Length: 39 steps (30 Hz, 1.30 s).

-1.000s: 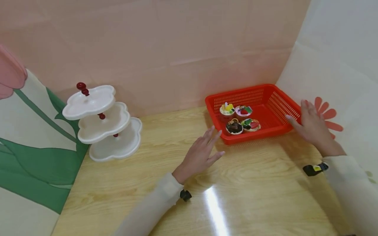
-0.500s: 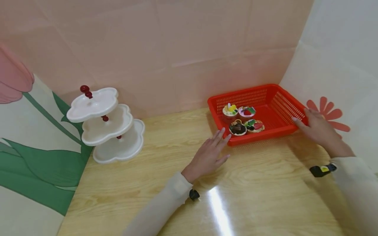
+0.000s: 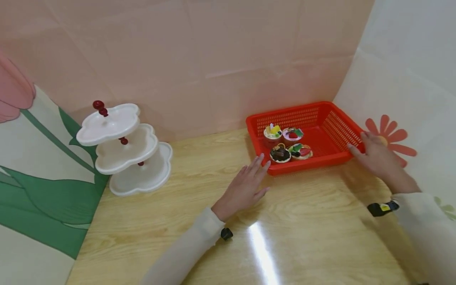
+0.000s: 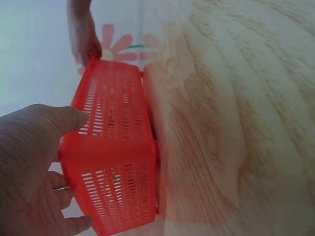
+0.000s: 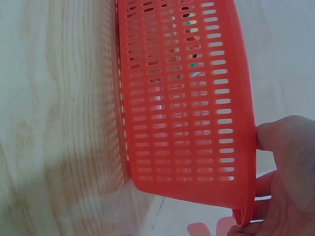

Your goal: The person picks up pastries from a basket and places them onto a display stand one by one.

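Observation:
A red slotted plastic basket (image 3: pixel 322 159) sits on the wooden table against the back backdrop. Several small toy cakes lie together in its left part, among them a chocolate one (image 3: pixel 280 154) and a yellow-topped one (image 3: pixel 272 132). My right hand (image 3: pixel 379 156) grips the basket's right front corner; in the right wrist view the thumb presses the rim (image 5: pixel 248 132) and the fingers curl beneath it. At the left front corner is my left hand (image 3: pixel 240 193), its fingers fairly straight and right at the rim. The left wrist view shows its thumb over the long side (image 4: pixel 115 105).
A white three-tier cake stand (image 3: pixel 140 174) with red knobs stands at the left of the table. Pink backdrop (image 3: pixel 213 59) rises behind, and a white panel (image 3: pixel 409 71) with a red flower borders the right. A light streak reflects off the table (image 3: pixel 199 174).
My right hand has gone from hovering beside the basket's right rim to gripping its corner. The left fingertips have come closer to the left corner. The basket and cakes look unmoved.

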### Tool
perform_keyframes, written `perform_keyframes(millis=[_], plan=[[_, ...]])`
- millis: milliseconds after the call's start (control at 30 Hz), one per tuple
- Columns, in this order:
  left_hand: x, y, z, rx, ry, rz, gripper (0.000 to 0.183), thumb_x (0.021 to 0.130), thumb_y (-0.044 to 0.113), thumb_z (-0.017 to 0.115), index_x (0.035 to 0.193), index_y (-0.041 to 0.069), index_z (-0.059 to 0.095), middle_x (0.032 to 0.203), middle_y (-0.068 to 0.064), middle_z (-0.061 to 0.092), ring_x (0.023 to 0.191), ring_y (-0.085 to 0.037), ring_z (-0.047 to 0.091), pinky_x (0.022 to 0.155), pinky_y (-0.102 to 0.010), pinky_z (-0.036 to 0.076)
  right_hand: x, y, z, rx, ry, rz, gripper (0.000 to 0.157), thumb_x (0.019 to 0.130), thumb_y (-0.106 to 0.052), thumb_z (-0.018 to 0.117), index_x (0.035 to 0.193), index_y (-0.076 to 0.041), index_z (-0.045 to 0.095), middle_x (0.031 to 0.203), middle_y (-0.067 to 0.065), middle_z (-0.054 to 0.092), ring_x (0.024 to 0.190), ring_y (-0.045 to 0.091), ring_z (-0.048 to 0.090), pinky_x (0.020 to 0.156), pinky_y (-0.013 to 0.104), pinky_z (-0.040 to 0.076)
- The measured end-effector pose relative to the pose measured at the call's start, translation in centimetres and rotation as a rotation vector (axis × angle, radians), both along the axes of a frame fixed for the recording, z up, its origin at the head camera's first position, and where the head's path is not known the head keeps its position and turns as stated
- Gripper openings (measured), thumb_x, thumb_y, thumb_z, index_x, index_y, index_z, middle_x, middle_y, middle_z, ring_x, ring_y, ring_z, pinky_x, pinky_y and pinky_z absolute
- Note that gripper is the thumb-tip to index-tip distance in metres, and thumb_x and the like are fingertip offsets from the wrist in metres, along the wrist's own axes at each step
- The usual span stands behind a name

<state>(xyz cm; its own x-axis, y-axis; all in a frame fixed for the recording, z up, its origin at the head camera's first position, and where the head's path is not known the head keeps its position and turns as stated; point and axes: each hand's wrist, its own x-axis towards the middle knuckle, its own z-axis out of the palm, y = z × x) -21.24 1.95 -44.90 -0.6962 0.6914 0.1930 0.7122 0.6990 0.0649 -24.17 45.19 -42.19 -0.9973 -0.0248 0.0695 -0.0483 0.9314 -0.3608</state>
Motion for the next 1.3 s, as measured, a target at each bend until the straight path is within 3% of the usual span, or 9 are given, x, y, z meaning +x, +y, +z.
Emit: perform_keyframes(millis=[333, 600, 800, 1000, 1300], plan=[[-0.1, 0.0, -0.4, 0.038, 0.01, -0.027, 0.084, 0.103, 0.045, 0.055, 0.164, 0.011, 0.008, 0.17, -0.014, 0.003, 0.156, -0.026, 0.006, 0.12, -0.044, 0.029, -0.1, 0.1, -0.6, 0.001, 0.081, 0.021, 0.084, 0.106, -0.047, 0.044, 0.151, 0.019, 0.018, 0.152, 0.046, 0.019, 0.136, 0.064, 0.023, 0.095, 0.081, 0.031], [0.2, -0.1, -0.2, 0.041, 0.024, -0.034, 0.084, 0.103, 0.042, 0.057, 0.163, 0.008, 0.008, 0.169, -0.016, 0.002, 0.156, -0.028, 0.008, 0.122, -0.039, 0.023, 0.6, -0.4, -0.5, -0.041, 0.093, 0.025, 0.085, 0.105, -0.049, 0.047, 0.152, 0.016, 0.02, 0.151, 0.045, 0.022, 0.123, 0.065, 0.034, 0.081, 0.077, 0.042], [0.2, 0.4, -0.2, 0.03, 0.05, -0.031, 0.083, 0.104, 0.042, 0.056, 0.162, 0.006, 0.011, 0.169, -0.017, 0.003, 0.156, -0.03, 0.01, 0.121, -0.036, 0.023, 1.0, -0.1, -0.4, -0.047, 0.089, 0.035, 0.085, 0.106, -0.048, 0.046, 0.154, 0.015, 0.016, 0.154, 0.044, 0.016, 0.132, 0.066, 0.027, 0.082, 0.079, 0.039], [0.6, 0.9, 0.0, 0.015, -0.01, 0.003, 0.083, 0.103, 0.043, 0.057, 0.163, 0.008, 0.01, 0.17, -0.013, -0.002, 0.156, -0.025, 0.004, 0.119, -0.037, 0.028, 1.3, 0.4, -0.5, -0.055, 0.109, 0.054, 0.084, 0.106, -0.046, 0.047, 0.151, 0.018, 0.017, 0.154, 0.045, 0.015, 0.141, 0.063, 0.016, 0.088, 0.082, 0.034], [0.9, 0.7, 0.2, 0.042, -0.03, 0.03, 0.088, 0.1, 0.039, 0.064, 0.163, 0.011, 0.011, 0.17, -0.007, -0.005, 0.156, -0.023, 0.006, 0.113, -0.039, 0.039, 1.6, 0.0, -0.1, -0.073, 0.102, 0.073, 0.084, 0.105, -0.045, 0.05, 0.153, 0.016, 0.018, 0.156, 0.043, 0.014, 0.138, 0.063, 0.022, 0.084, 0.08, 0.039]])
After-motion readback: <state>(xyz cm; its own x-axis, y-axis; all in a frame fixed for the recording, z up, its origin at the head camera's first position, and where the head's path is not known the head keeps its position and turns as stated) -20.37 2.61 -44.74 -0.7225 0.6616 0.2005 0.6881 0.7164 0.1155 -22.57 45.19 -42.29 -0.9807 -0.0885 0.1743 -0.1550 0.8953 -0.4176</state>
